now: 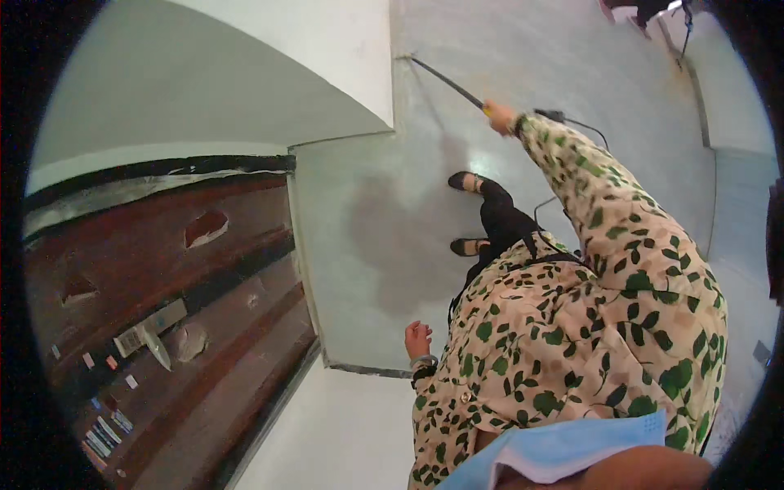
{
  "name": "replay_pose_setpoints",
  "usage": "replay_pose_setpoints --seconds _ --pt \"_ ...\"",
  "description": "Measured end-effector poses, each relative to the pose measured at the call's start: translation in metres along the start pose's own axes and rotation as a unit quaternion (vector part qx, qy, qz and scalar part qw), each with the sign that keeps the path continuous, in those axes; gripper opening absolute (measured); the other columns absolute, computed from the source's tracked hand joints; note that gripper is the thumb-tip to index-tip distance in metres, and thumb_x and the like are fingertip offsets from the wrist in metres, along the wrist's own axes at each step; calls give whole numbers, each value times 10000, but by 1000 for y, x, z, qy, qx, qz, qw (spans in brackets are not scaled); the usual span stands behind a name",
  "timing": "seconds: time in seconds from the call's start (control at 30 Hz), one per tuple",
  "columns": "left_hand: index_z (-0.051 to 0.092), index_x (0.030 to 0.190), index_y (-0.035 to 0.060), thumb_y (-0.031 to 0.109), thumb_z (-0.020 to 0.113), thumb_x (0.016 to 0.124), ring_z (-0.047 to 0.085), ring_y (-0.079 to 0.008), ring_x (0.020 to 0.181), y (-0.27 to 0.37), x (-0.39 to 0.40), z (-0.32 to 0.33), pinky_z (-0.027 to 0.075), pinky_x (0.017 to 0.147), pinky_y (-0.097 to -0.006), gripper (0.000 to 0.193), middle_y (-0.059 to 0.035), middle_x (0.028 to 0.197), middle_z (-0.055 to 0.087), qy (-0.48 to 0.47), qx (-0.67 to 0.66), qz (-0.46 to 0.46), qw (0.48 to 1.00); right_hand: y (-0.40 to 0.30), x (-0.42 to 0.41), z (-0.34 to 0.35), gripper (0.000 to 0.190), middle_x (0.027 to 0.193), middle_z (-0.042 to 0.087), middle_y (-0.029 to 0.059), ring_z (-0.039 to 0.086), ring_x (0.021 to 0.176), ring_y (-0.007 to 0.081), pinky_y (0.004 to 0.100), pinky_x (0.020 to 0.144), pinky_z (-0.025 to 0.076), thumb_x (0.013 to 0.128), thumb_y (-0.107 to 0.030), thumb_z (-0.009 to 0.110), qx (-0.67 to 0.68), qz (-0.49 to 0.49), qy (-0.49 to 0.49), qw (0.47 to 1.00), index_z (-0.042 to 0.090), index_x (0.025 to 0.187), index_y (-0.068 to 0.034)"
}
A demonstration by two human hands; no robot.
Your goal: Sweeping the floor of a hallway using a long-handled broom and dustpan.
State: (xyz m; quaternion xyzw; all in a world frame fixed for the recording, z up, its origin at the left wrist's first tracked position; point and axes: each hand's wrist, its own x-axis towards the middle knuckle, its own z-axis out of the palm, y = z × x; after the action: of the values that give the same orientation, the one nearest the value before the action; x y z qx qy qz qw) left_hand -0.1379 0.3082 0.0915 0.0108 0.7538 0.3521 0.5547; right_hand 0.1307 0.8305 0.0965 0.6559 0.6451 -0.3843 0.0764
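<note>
My right hand point(501, 117), at the upper middle with the arm stretched out, grips a long thin dark rod point(450, 82) with a yellow part by the fingers. The rod's pale far tip is at the floor's edge beside the base of a white wall point(349, 43); whether it touches is unclear. My left hand point(418, 340) hangs low beside my leaf-patterned sleeve, fingers loosely curled, with nothing seen in it. A dark cord point(591, 127) with a black piece at its end shows behind my right forearm.
A dark brown panel point(245, 294) with broken holes and stickers stands in front of my feet, across the grey floor point(367, 245). White walls adjoin it. Part of another person point(646, 9) shows at the top right, near a pale ledge point(729, 92).
</note>
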Motion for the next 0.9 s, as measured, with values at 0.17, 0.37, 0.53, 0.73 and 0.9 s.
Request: replay_pose_setpoints --seconds 0.17,0.37,0.53,0.73,0.9 --pt "442 1016 68 208 517 781 553 -138 671 -39 4 -5 409 490 -238 284 -67 824 566 -26 -37 -36 998 61 -114 19 424 562 486 125 477 362 202 330 301 363 666 -6 413 4 30 -128 991 335 1055 -158" --pt "462 978 59 229 524 772 556 -136 647 -74 12 -12 408 456 -250 275 -71 773 571 -50 12 -19 999 65 -198 28 402 620 517 134 532 518 247 368 459 409 703 -55 474 -122 -76 -224 964 350 1072 -155" --pt "471 957 48 220 522 763 558 -121 641 -63 11 -15 397 446 -237 264 -59 749 571 53 -14 -55 997 49 -198 47 372 721 554 165 550 586 315 404 532 420 731 -112 508 -150 -241 -220 933 383 1078 -156" --pt "476 950 48 219 532 759 562 -122 635 -47 9 -6 404 481 -235 261 -54 764 577 63 -44 16 997 8 -168 88 277 743 555 195 545 710 358 439 608 414 751 -130 477 -229 -152 -184 944 417 1020 -116" --pt "479 959 45 259 528 776 562 -139 632 -88 -4 -4 421 484 -270 286 -57 772 577 -12 18 -45 999 -64 -92 140 345 818 562 209 539 803 364 414 664 419 727 -100 478 -190 -240 -154 940 407 1064 -91"
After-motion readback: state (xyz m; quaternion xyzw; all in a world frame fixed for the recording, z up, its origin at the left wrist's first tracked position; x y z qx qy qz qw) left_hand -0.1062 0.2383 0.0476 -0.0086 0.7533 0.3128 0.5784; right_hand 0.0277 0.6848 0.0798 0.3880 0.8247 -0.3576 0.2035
